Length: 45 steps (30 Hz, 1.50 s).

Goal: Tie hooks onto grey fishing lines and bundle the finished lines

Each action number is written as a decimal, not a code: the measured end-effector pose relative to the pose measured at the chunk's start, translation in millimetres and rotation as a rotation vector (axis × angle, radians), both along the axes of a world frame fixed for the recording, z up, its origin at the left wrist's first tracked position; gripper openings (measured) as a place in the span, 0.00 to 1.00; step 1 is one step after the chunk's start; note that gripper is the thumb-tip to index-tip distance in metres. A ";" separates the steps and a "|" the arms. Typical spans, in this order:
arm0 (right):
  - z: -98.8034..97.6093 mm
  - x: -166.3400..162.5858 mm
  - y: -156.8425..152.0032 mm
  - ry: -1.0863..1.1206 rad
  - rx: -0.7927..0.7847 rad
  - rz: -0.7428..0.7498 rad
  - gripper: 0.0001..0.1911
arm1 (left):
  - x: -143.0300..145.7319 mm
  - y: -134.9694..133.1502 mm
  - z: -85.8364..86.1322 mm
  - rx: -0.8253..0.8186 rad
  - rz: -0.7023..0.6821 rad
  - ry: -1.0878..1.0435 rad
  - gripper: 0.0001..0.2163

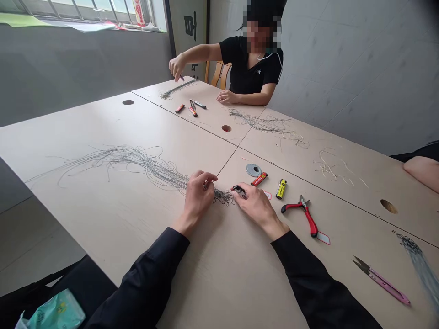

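Note:
My left hand (200, 192) is pinched closed at the hooked end of a long bundle of thin dark strands (144, 162). Exactly what sits between its fingertips is too small to make out. A dark lighter (239, 191) is gripped in my right hand (256, 203), just to the right. Between both hands lies a cluster of small curled, hook-like ends (223, 197) on the table. The strands fan out leftward from my left hand, loose and tangled. Beyond my right hand are a grey round disc (253, 170), a red lighter (259, 178) and a yellow lighter (281, 188).
Red-handled pliers (305, 214) and pink thread snips (382, 281) lie to the right, near another hooked bundle (411, 246). Across the table (137, 237), a person (254, 64) handles strands. Pale offcuts (329, 167) and a table hole (388, 206) are farther right.

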State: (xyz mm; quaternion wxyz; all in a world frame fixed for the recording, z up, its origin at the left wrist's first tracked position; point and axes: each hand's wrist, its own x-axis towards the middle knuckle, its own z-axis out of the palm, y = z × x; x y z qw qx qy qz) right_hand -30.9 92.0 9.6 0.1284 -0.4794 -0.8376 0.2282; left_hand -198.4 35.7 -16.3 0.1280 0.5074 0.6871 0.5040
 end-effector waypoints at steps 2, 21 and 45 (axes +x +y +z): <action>0.0 -0.6 1.6 0.017 -0.007 -0.009 0.08 | 0.3 0.5 0.0 0.000 0.001 0.004 0.13; 10.8 1.7 -13.5 0.132 -0.092 0.040 0.08 | -2.1 0.1 4.1 0.057 0.113 0.015 0.15; -9.2 -12.9 -46.9 0.137 -0.063 -0.017 0.15 | -4.3 0.3 5.1 0.063 0.158 -0.213 0.13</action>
